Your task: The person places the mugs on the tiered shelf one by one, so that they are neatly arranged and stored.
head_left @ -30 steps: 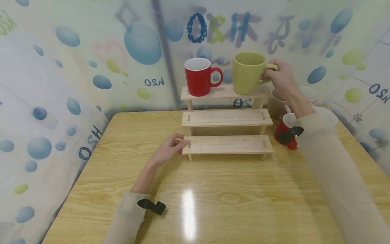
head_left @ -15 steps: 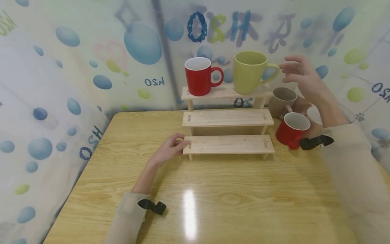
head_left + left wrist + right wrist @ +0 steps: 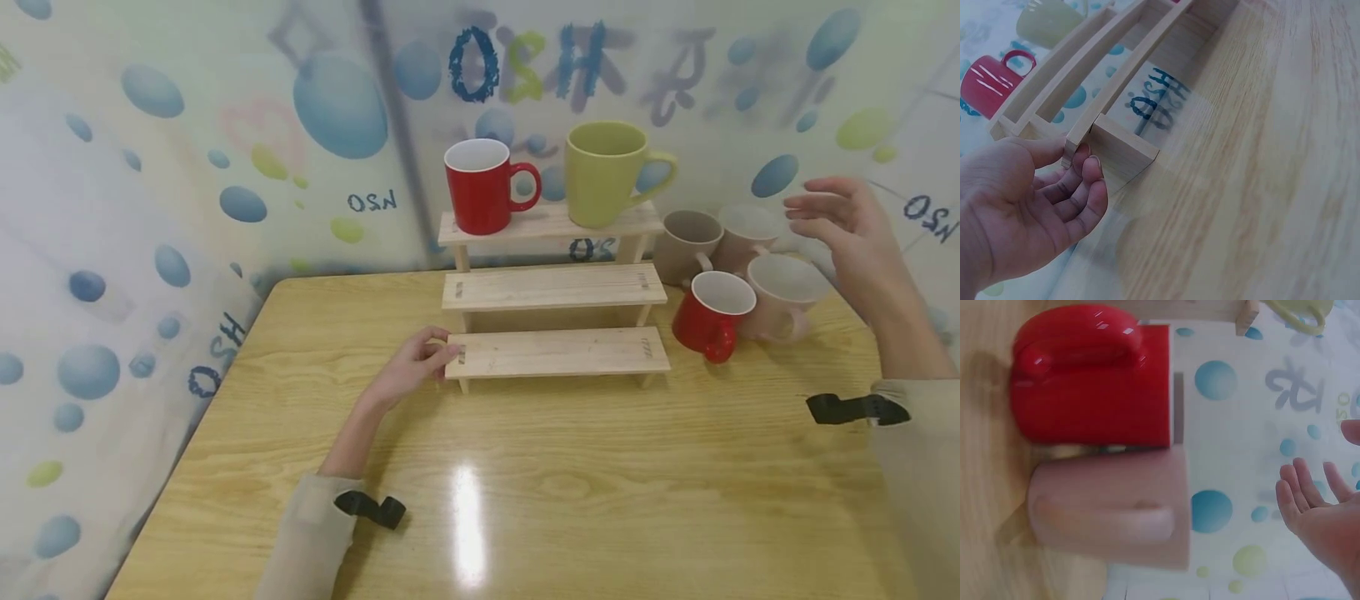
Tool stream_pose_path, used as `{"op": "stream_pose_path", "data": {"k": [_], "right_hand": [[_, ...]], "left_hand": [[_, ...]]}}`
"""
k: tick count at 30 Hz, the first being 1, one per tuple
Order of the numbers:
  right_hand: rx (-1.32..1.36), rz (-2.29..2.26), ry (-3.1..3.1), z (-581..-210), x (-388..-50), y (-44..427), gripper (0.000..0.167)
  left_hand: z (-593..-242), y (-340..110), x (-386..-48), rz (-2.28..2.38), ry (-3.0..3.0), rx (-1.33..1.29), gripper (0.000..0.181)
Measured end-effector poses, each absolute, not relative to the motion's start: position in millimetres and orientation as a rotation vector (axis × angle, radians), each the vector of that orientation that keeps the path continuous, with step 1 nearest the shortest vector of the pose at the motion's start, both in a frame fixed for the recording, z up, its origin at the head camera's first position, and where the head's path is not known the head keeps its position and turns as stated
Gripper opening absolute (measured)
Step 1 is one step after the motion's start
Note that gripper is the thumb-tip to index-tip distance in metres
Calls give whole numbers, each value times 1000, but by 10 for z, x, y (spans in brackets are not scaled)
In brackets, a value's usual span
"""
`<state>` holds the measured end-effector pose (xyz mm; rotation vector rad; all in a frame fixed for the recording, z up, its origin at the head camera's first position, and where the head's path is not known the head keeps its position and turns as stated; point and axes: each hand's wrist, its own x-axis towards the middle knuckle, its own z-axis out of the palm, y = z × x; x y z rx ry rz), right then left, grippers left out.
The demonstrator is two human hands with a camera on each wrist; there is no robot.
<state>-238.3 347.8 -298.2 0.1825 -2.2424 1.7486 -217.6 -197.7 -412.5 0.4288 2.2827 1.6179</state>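
A three-step wooden rack (image 3: 555,287) stands at the back of the table. My left hand (image 3: 408,367) pinches the left end of its lowest step; in the left wrist view the thumb lies above the board and curled fingers (image 3: 1088,181) below it. On the top step sit a red mug (image 3: 480,187) and a yellow-green mug (image 3: 600,179), both with handles to the right. My right hand (image 3: 862,242) hovers in the air at the right, holding nothing, fingers loosely spread. Nearest below it is a pink mug (image 3: 783,287), beside another red mug (image 3: 705,317).
A grey-brown mug (image 3: 682,254) and a second pale pink mug (image 3: 746,229) stand behind the other two, close to the rack's right side. A patterned backdrop (image 3: 345,108) rises behind the wooden table (image 3: 570,483).
My right hand has let go of the yellow-green mug's handle and moved right and down, away from the rack. The mug stays on the top step. My left hand keeps its place.
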Motion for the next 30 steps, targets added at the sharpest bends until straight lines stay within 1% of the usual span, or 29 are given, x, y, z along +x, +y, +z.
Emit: {"op": "stream_pose_path", "data": {"k": [4,10,15,21,25,27,30], "right_hand": [[156,1729,-2209,-3118,-2246,3631,36],[36,1481,-2334,-3271,-2007,3811,35],[-31,1503,-2338,-3410,-1852,3943,29],[29,1566,-2384,-3640,-1769,4071,21],[24,1565,-2520,-3777,-1748,4082,12],[10,1491,-2619,-3824,-1750,4061,11],[-40,1412,-2734,-3858,-1765,4008,16]], "left_hand": [[-4126,-1983,-2165,1629,2280,437,40],[-4138,-1982,-2168,1631,2289,421,41],[-4141,-1987,-2172,1632,2287,415,40],[-4134,-1994,-2173,1643,2273,421,40],[-4134,-1996,-2174,1653,2264,417,40],[-4134,-1997,-2175,1651,2264,415,40],[-4136,-1998,-2176,1644,2268,415,40]]}}
